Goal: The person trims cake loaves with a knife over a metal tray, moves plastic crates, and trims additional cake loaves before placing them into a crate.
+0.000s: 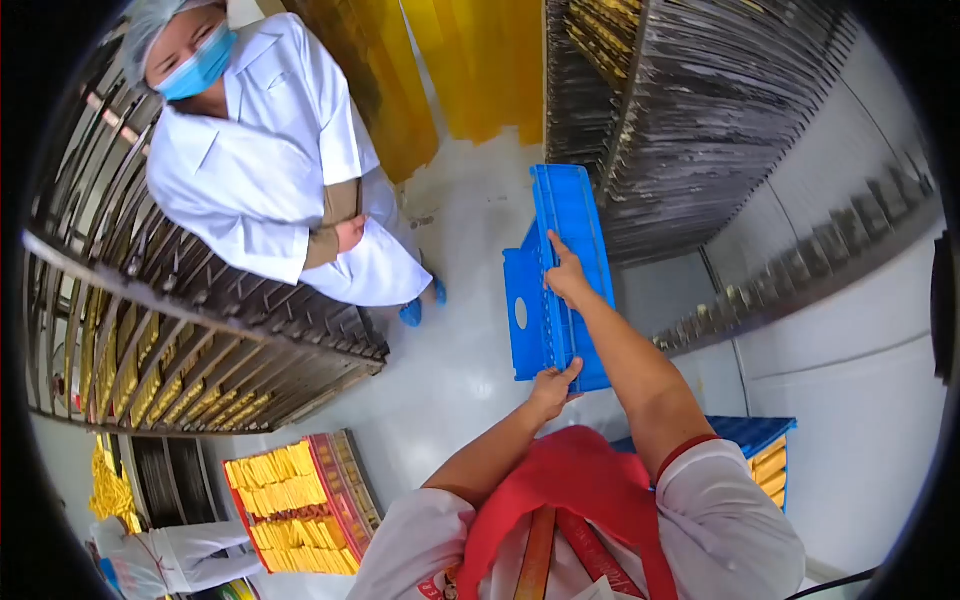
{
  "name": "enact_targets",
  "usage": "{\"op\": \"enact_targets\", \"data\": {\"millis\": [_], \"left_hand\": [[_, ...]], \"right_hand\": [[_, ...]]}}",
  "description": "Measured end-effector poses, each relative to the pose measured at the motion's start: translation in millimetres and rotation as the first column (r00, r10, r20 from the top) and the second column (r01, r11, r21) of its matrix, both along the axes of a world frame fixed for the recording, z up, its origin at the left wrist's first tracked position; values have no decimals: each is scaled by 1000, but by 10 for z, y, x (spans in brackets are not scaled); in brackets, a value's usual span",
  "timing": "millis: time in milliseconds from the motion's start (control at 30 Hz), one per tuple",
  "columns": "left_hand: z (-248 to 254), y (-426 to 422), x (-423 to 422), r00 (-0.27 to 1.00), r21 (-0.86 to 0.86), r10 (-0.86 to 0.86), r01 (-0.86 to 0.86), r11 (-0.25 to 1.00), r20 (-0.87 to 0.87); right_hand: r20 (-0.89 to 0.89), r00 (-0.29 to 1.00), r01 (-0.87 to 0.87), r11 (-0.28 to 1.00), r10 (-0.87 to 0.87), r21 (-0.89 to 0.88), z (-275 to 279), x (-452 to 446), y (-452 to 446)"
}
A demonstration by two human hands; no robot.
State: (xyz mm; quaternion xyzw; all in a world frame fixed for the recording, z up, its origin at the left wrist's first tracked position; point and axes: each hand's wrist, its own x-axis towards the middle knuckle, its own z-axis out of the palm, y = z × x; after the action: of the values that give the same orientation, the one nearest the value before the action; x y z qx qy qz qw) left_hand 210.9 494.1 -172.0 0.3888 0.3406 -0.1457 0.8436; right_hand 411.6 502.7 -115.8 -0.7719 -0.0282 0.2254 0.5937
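Observation:
A blue plastic crate (590,235) is tilted in front of me, with a side panel (523,320) that has an oval hole facing left. My left hand (550,392) is closed on the crate's near end, thumb on top. Farther along, my right hand (566,275) holds the crate's long edge, its index finger stretched out along it. The far side of the crate and some of my fingertips are hidden.
A person in a white coat (250,170) stands at the left by a slatted metal rack (290,375). Another tall rack (720,110) rises at right. A red crate (345,470) with yellow packs and a blue crate (750,435) flank me. Yellow strip curtains (480,65) hang ahead.

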Motion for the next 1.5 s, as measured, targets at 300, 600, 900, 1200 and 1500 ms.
{"op": "enact_targets", "data": {"millis": [300,600,900,1200,1500], "left_hand": [[-239,1021,2086,979,282,-193,165,945,73],[508,3075,4580,993,548,-116,79,833,32],[1593,5604,7171,831,641,69,-475,602,552],[2257,7225,9255,846,646,14,-418,638,533],[2206,9323,9872,655,430,458,-748,506,601]], "right_hand": [[104,994,-29,1000,30,-10,36,1935,1078],[341,911,-114,938,230,-328,299,3971,2435],[478,733,-276,853,485,-442,418,6135,4360],[451,539,-417,691,711,-591,565,7528,5676],[310,494,-487,554,813,-675,630,9348,7286]]}}
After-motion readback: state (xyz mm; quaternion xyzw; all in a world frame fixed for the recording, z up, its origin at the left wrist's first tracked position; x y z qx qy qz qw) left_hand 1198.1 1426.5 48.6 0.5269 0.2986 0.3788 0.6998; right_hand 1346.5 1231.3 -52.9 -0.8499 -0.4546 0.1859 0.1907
